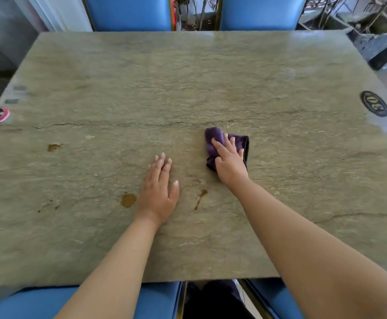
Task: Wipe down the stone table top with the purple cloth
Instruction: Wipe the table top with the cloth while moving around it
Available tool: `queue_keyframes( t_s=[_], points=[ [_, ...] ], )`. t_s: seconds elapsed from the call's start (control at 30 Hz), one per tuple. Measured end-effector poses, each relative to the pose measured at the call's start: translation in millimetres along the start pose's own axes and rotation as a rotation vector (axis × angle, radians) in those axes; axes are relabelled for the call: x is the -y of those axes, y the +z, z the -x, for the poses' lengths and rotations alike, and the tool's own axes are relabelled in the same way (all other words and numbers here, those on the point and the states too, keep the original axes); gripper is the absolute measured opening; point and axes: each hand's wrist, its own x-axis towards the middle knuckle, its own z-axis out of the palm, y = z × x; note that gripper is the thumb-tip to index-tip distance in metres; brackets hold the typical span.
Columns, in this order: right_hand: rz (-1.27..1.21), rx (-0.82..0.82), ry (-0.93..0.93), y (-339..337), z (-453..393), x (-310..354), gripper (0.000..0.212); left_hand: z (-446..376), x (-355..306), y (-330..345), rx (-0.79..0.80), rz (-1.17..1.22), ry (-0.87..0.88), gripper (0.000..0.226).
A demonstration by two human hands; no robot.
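- Right hand presses bunched cloth flat-fingered onto table, just right of centre.
- Left hand flat, fingers straight, holds nothing.
- Nearest stain — at 7 o'clock from cloth, between hands; likely next pull.

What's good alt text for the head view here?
A person's right hand presses a crumpled purple cloth onto a greenish stone table top while the left hand rests flat beside it. Brown stains remain near the left hand; blue chairs surround the table.
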Motion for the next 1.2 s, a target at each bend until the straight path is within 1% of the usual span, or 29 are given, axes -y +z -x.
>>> queue_keyframes(
  t_s=[0.13, 0.27, 0.37, 0.43, 0.5, 0.57, 0.63, 0.7, 0.77, 0.83, 0.9, 0.93, 1.03, 1.13, 1.2],
  points=[
    [0.113, 0.048, -0.109, 18.3, -47.6, 28.0, 0.063, -1.1, 2.6, -0.6, -0.051, 0.03, 0.022, 0.067],
    [0.169, 0.154, -0.248, 40.2, -74.0, 58.8, 0.061, 1.5, 1.7, -0.7, -0.085, 0.092, 0.016, 0.065],
    [0.11, 0.252, -0.388, 47.2, -58.6, 67.4, 0.06, 2.2, -1.7, -7.5, -0.215, 0.133, 0.005, 0.055],
    [0.044, 0.339, -0.485, 46.8, -33.0, 61.3, 0.059, -1.0, 3.3, -18.3, -0.304, 0.067, 0.003, 0.048],
    [0.016, 0.426, -0.553, 44.3, -5.6, 50.5, 0.057, -6.9, 18.0, -29.5, -0.322, 0.002, -0.033, 0.046],
    [-0.089, 0.478, -0.485, 36.6, 9.8, 40.0, 0.054, -14.6, 41.0, -38.8, -0.276, -0.122, -0.095, 0.048],
    [-0.181, 0.461, -0.37, 28.5, 7.9, 37.0, 0.054, -20.2, 62.2, -49.7, -0.155, -0.22, -0.163, 0.053],
    [-0.121, 0.362, -0.323, 29.1, -6.2, 42.0, 0.055, -25.8, 84.0, -57.1, 0.035, -0.208, -0.236, 0.054],
    [-0.004, 0.236, -0.26, 37.6, -22.0, 52.9, 0.059, -28.2, 99.3, -59.9, 0.232, -0.22, -0.265, 0.062],
    [0.117, 0.144, -0.146, 52.0, -26.3, 68.7, 0.063, -24.8, 102.9, -60.6, 0.312, -0.311, -0.22, 0.072],
    [0.2, 0.092, -0.062, 68.7, -19.0, 84.9, 0.065, -21.1, 101.2, -60.8, 0.31, -0.323, -0.188, 0.076],
    [0.226, 0.081, -0.048, 79.0, -11.2, 92.5, 0.065, -19.0, 101.4, -61.2, 0.293, -0.306, -0.178, 0.076],
    [0.25, 0.095, -0.081, 108.0, 24.1, 112.6, 0.062, -16.8, 107.3, -68.2, 0.27, -0.223, -0.137, 0.069],
    [0.263, 0.113, -0.122, 124.0, 54.3, 120.5, 0.061, -21.3, 122.5, -79.2, 0.217, -0.13, -0.045, 0.059],
    [0.28, 0.096, -0.11, 125.9, 57.2, 119.4, 0.061, -31.2, 134.7, -88.8, 0.138, -0.148, 0.044, 0.065]
  ],
)
